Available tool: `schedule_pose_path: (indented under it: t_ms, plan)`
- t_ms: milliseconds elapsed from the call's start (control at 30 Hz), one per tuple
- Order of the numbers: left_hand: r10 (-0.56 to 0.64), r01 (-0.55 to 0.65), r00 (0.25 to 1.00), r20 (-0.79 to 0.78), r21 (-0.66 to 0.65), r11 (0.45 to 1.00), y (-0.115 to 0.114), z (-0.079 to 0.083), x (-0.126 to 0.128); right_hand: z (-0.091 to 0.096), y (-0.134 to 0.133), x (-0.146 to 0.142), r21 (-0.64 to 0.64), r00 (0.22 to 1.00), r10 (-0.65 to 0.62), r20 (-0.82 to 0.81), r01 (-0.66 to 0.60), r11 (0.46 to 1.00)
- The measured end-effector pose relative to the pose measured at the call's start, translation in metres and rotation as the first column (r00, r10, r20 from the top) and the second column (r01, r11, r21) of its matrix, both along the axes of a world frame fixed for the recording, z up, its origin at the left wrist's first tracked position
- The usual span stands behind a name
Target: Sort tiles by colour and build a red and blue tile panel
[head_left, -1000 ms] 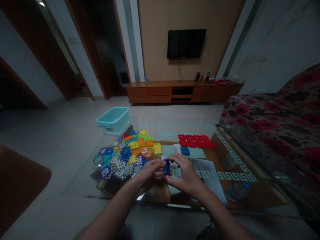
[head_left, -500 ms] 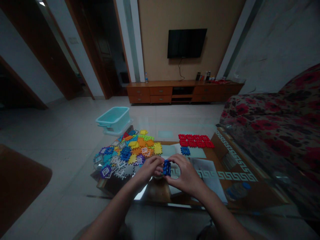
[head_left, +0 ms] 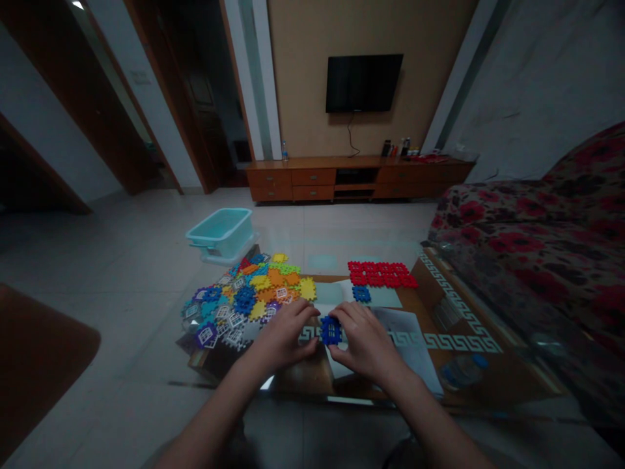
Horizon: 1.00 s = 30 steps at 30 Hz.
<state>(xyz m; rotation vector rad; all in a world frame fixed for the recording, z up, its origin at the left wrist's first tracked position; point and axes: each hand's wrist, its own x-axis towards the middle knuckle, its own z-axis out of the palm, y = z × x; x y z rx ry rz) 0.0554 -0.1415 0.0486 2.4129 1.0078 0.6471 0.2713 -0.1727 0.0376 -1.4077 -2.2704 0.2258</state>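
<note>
A flat blue toothed plastic tile assembly (head_left: 331,330) lies on the glass table (head_left: 454,306) between my hands. My left hand (head_left: 283,335) rests on the glass with its fingertips against the assembly's left edge. My right hand (head_left: 365,340) grips the right edge with bent fingers. A heap of several coloured tiles (head_left: 247,296) lies just left of my left hand. One small blue tile (head_left: 361,294) sits beyond my right hand, and a joined red tile mat (head_left: 381,275) lies farther back.
A turquoise plastic bin (head_left: 222,231) stands at the table's far left corner. A sofa with a red flower print (head_left: 537,241) runs along the right. White paper sheets (head_left: 410,339) lie under the glass. A wooden TV cabinet (head_left: 356,177) stands at the far wall.
The blue assembly was held upright above the glass between both hands. It now lies flat on the table, and both hands have lowered with it.
</note>
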Motion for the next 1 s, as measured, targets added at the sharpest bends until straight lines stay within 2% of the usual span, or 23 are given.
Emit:
schedule_pose_path:
  t_ms: [267,1000]
  plan:
    - [-0.068,0.068,0.997,-0.029,-0.003,0.998,-0.0008,-0.0018,0.0025,-0.0023,-0.0006,-0.0018,-0.013,0.999,0.027,0.020,-0.027,1.000]
    - [-0.066,0.071,0.995,-0.073,0.064,0.995,-0.0016,-0.0081,0.0015,-0.0070,-0.0008,-0.0011,-0.068,1.000,0.019,-0.005,-0.020,0.997]
